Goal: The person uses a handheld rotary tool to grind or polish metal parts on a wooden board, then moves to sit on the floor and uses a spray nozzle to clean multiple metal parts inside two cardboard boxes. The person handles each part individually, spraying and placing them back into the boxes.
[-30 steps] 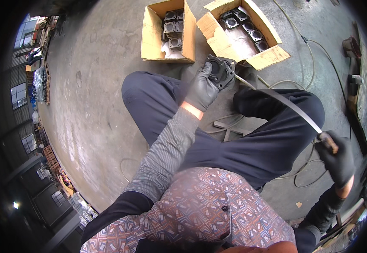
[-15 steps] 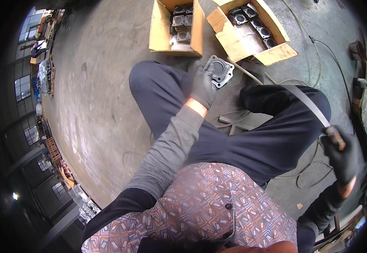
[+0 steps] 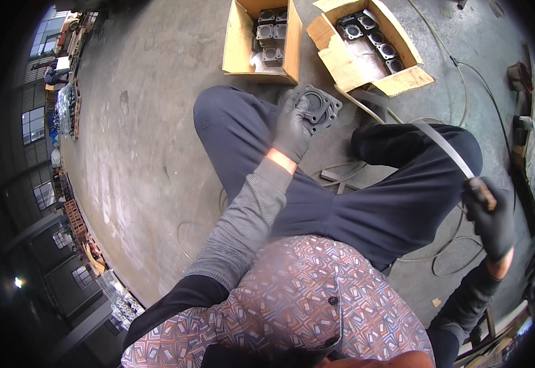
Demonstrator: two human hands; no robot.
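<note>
In my gloved left hand (image 3: 292,130) is a grey metal casting (image 3: 323,109), flange-like, with a round recess and bolt holes at its corners. My thumb lies on its upper face, and the casting is held over the floor between my knees. Over at the right, my gloved right hand (image 3: 493,224) is wrapped round the wooden handle (image 3: 481,194) of a long flat file (image 3: 444,146). The blade points up and left across my right knee, apart from the casting. The fingers under the casting are partly hidden.
Two open cardboard boxes, a left one (image 3: 238,46) and a right one (image 3: 404,81), stand ahead with several similar castings inside. A pale hose (image 3: 461,92) loops over the concrete floor (image 3: 151,122). A metal bar (image 3: 344,181) lies between my legs. Crates (image 3: 76,218) line the far left.
The casting has turned slightly in my left hand, its face now looking darker. My right hand has shifted a little left and up with the file.
</note>
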